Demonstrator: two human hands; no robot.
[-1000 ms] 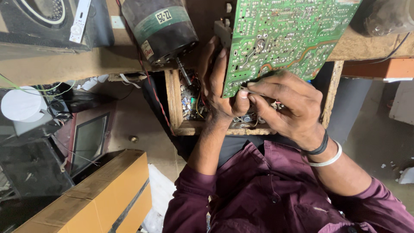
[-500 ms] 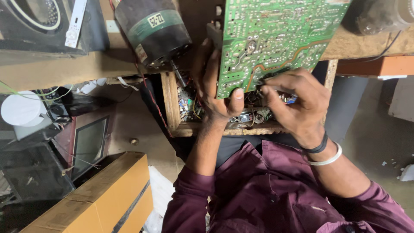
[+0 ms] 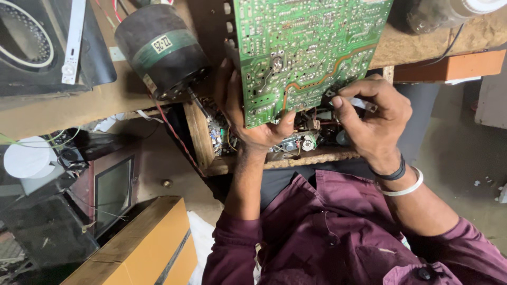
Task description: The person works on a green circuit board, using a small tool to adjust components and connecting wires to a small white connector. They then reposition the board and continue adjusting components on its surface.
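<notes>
Our left hand (image 3: pixel 253 124) grips the green printed circuit board (image 3: pixel 306 53) edge; right hand (image 3: pixel 372 119) pinches a small silver part (image 3: pixel 364 104) beside it.

the tilted green circuit board (image 3: pixel 306 53) roofs the cluttered wooden drawer (image 3: pixel 274 158); a black cylindrical motor (image 3: pixel 161 50) crowds its left, while bare floor (image 3: pixel 454 148) lies open to the right.

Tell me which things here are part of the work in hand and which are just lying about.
In use:
- green circuit board, gripped at its lower edge by the left hand
- small tool, pinched in the right hand at the board's lower right corner
- open drawer of small parts beneath the board

Lying about:
- black motor
- speaker
- cardboard box
- small screen
</notes>
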